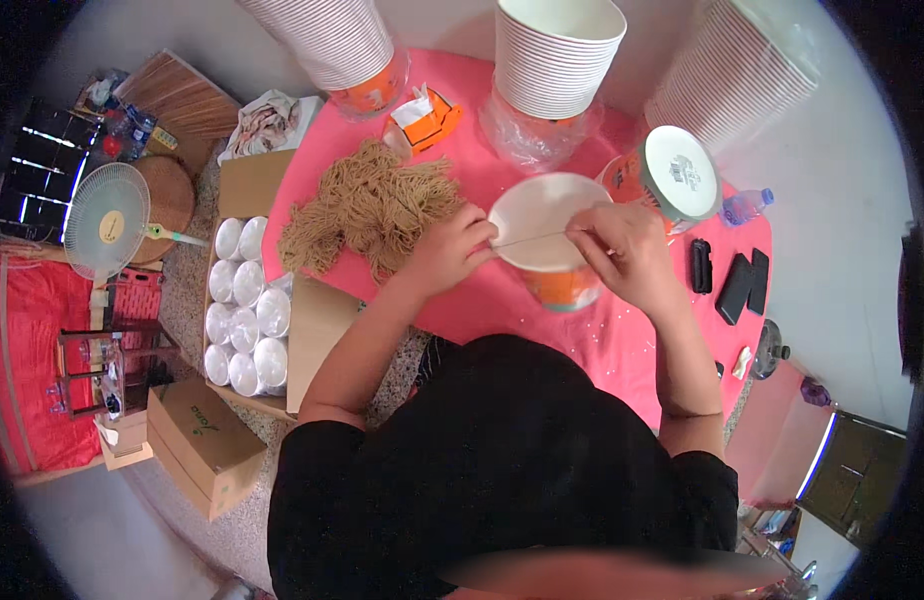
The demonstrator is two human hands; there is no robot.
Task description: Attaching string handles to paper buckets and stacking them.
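A white-lined paper bucket (547, 200) with an orange printed outside stands in front of me on the pink-covered table. Across its mouth runs a thin string (532, 239), stretched between my two hands. My left hand (454, 248) pinches one end at the bucket's left rim. Over the right rim, my right hand (622, 250) is closed on the other end, fingertips together. Just beyond my left hand lies a loose heap of tan strings (367, 210) in loops. Another paper bucket (682, 172) rests upside down to the right, beyond my right hand.
Tall stacks of nested buckets (557, 65) line the back of the pink table (462, 310), beside an orange tissue pack (425, 120). A plastic bottle (747, 207) and dark phone-like objects (735, 290) lie right. A carton of wrapped white cups (247, 330) and a fan (107, 220) stand left.
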